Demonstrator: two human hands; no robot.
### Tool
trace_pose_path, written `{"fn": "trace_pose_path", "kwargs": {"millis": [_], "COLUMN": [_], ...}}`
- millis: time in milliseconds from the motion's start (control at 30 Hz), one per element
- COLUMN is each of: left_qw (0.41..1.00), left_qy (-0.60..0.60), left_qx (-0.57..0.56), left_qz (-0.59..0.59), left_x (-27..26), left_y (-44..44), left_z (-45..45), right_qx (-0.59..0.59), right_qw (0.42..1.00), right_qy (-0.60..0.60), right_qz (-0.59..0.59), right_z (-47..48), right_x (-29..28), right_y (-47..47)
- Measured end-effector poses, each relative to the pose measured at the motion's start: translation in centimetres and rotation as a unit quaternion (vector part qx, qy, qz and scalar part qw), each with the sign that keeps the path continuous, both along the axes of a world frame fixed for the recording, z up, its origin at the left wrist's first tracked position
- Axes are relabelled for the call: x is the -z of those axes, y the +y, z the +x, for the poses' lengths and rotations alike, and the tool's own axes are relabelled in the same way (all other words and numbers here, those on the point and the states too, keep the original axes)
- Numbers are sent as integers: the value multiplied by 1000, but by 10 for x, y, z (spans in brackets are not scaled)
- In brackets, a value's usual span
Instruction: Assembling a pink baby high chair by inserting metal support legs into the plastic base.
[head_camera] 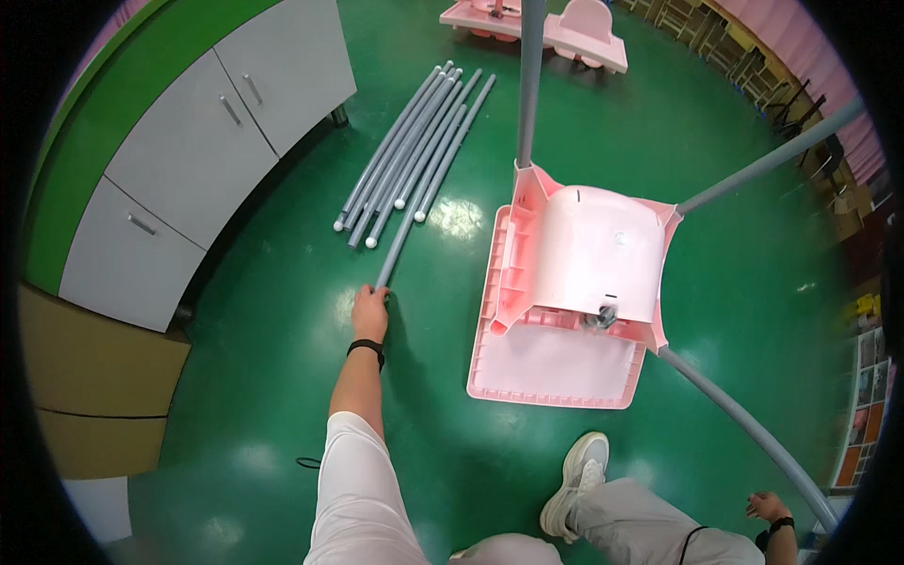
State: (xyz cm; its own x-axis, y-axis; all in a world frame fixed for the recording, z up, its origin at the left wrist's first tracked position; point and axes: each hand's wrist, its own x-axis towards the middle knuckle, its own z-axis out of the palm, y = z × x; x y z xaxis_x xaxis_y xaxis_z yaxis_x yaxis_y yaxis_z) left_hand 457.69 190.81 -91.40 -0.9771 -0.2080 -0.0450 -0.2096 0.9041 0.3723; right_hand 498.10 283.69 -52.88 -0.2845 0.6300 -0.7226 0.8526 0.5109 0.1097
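Observation:
My left hand (pixel 370 311) grips the near end of a grey tubular pole (pixel 397 251), whose far part lies along a bundle of similar poles (pixel 402 152) on the floor. Several of those have white end caps. To the right, a pink plastic chair seat (pixel 600 247) rests upside down over a pink tray (pixel 565 364). Grey legs (pixel 531 92) rise from three of its corner sockets; the near-left socket (pixel 499 326) is a bare opening. At the lower right, my right hand (pixel 770 507) hangs loosely curled beside one leg (pixel 756 427), apparently holding nothing.
White-doored cabinets (pixel 191 134) with a green top line the left, above brown boxes (pixel 99 360). More pink seats and a tray (pixel 586 42) lie at the far side. Stacked wooden chairs (pixel 748 67) and a shelf (pixel 865 402) stand right. My shoe (pixel 579 480) is near the tray.

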Motion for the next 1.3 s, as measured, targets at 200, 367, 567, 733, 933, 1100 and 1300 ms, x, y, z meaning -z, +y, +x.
{"fn": "trace_pose_path", "kwargs": {"millis": [200, 367, 567, 733, 933, 1100, 1300], "left_qw": [991, 933, 932, 902, 947, 974, 984], "left_qy": [-52, -162, -40, -82, -100, -123, -162], "left_qx": [-4, -126, -79, -130, -143, -119, -70], "left_qz": [123, 296, 352, 404, 268, 149, -5], "left_x": [-12, -14, -32, -133, -291, -405, -506], "left_y": [-2, -4, 9, -13, -70, -64, -44], "left_z": [9, 24, 123, 280, 442, 498, 511], "right_qx": [-6, -118, -366, -503, -594, 169, 421], "right_qw": [988, 984, 927, 823, 665, 677, 428], "right_qy": [154, 115, 39, 88, 197, 253, 326], "right_qz": [-16, -69, -78, -247, -407, -670, -731], "right_z": [-34, -59, -129, -203, -273, -311, -304], "right_x": [6, 41, 32, 19, 96, 133, 127], "right_y": [2, -42, -171, -314, -488, -628, -689]}}
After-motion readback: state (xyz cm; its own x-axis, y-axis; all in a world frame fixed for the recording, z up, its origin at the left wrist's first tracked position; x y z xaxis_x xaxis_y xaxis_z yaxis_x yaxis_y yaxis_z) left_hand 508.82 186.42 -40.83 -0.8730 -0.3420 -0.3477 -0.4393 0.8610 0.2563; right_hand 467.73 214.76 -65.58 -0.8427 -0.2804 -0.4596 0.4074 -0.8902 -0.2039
